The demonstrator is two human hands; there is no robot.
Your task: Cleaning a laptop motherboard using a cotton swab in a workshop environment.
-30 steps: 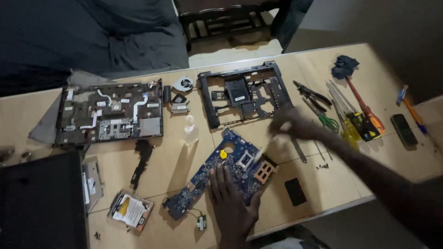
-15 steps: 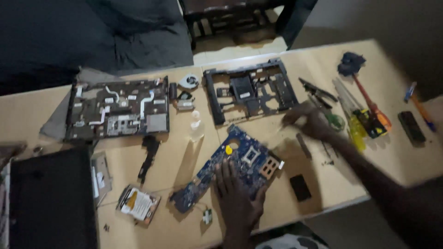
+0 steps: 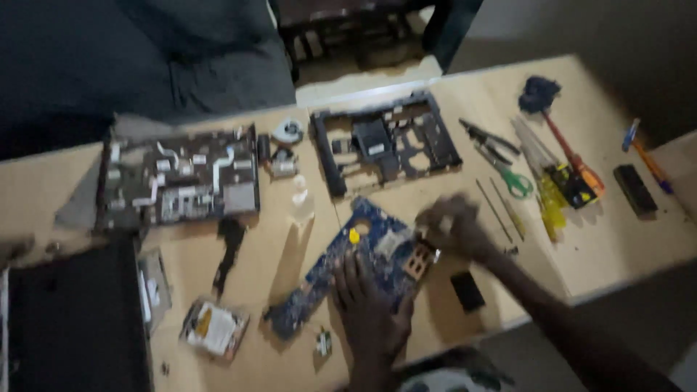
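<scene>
Only the head view is given. A blue laptop circuit board (image 3: 363, 272) is seen lying slantwise on the pale worktop (image 3: 617, 239), and it serves here as the landmark.

The left hand (image 3: 370, 312) is pressed flat on the near half of the board, its fingers (image 3: 347, 279) spread wide and holding nothing, only pinning the board down. That hand is placed much as it was a second ago.

The right hand (image 3: 454, 225) is what has changed. A second ago it was stretched out to the right of the board, near the loose tools; now it is drawn back to the board's right end, just beside the copper-coloured heatsink block (image 3: 420, 259). The hand is blurred by motion, so it cannot be told whether its fingers are closed on something small or merely curled. The work is judged to have passed from reaching among the tools to acting on the board itself.

Right of the board, thin rods (image 3: 501, 210), green-handled scissors (image 3: 514, 181) and a red-and-orange screwdriver (image 3: 573, 163) are left lying. Beyond the board a black laptop base frame (image 3: 385, 145) is set, and to its left a second dark chassis (image 3: 178, 181). Near the board's left end a small drive (image 3: 213, 328) is seen; at its right, a small black chip-like piece (image 3: 467, 290).
</scene>
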